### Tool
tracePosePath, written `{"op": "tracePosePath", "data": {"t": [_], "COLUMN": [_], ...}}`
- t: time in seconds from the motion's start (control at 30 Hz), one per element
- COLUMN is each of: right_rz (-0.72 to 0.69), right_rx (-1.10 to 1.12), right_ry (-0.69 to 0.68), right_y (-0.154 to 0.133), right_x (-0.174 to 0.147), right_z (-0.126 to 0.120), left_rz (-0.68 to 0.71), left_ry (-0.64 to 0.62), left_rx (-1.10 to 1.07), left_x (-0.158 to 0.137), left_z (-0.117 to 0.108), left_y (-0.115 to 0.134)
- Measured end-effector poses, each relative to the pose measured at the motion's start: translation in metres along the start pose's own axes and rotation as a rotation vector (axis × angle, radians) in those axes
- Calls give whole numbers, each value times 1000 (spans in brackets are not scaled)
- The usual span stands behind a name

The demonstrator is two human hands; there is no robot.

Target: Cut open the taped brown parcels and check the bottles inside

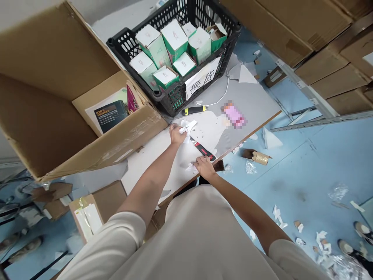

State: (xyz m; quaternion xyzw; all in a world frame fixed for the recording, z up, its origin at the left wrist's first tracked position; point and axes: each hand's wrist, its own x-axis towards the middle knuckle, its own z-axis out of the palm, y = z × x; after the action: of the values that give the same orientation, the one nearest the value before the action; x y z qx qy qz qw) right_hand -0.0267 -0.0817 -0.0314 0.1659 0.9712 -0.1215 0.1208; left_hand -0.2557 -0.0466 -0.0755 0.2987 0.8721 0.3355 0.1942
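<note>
My left hand [177, 134] is closed on crumpled white paper scraps [190, 126] just above the table. Close to the table's front edge, my right hand [204, 168] has its fingers curled, with a small white paper scrap [191, 167] at the fingertips. A red and black utility knife [203, 150] lies between the two hands, its handle end beside my right fingers. Behind my left hand is a yellow and black utility knife [194, 111].
A black plastic crate [171, 102] with several green and white boxes stands at the table's back. To the left is a large open carton [125, 136] holding books. A blurred pink object [234, 115] lies at the right. Cartons fill the shelf [309, 97]; scraps litter the blue floor.
</note>
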Motion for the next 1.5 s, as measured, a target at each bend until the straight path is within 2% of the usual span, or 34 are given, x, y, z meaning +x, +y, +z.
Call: {"op": "tracePosePath", "data": {"t": [0.07,0.17,0.27,0.4,0.5,0.57,0.63,0.77,0.83,0.9,1.0,1.03,1.1,1.23,1.33,1.4,1.5], "right_rz": [14,45,98,318,567,721,857,1085,1166,1276,1398,1377,1250,836,480,261,-26], "right_rx": [23,85,189,464,811,991,1040,822,748,737,705,703,759,887,838,798,757], "right_ry": [-8,-17,-2,134,362,520,611,625,573,492,443,443,437,393,339,264,113], "right_y": [-4,-10,-13,-8,3,14,27,48,51,50,45,45,46,52,47,34,-11], "right_x": [-6,-13,-21,-37,-57,-74,-98,-161,-196,-228,-254,-255,-245,-183,-114,-59,26], "right_z": [0,-1,-3,-10,-16,-19,-20,-4,13,29,43,44,39,10,-19,-38,-66], "left_rz": [39,-7,-33,9,42,104,114,-132,-274,-389,-441,-419,-342,-228,-250,-291,-414], "left_ry": [-65,-141,-87,14,11,-124,-358,-749,-950,-1110,-1168,-1146,-1050,-685,-439,-237,214], "left_rx": [3,21,16,-16,-162,-315,-413,-540,-574,-582,-543,-527,-510,-536,-626,-678,-613], "left_x": [15,31,34,12,-32,-74,-121,-194,-212,-219,-212,-208,-199,-186,-186,-199,-245], "left_z": [5,14,11,-15,-27,-21,-3,43,57,62,56,52,39,-5,-60,-105,-170], "left_y": [7,14,15,17,27,38,52,86,100,109,111,110,104,78,45,15,-33]}}
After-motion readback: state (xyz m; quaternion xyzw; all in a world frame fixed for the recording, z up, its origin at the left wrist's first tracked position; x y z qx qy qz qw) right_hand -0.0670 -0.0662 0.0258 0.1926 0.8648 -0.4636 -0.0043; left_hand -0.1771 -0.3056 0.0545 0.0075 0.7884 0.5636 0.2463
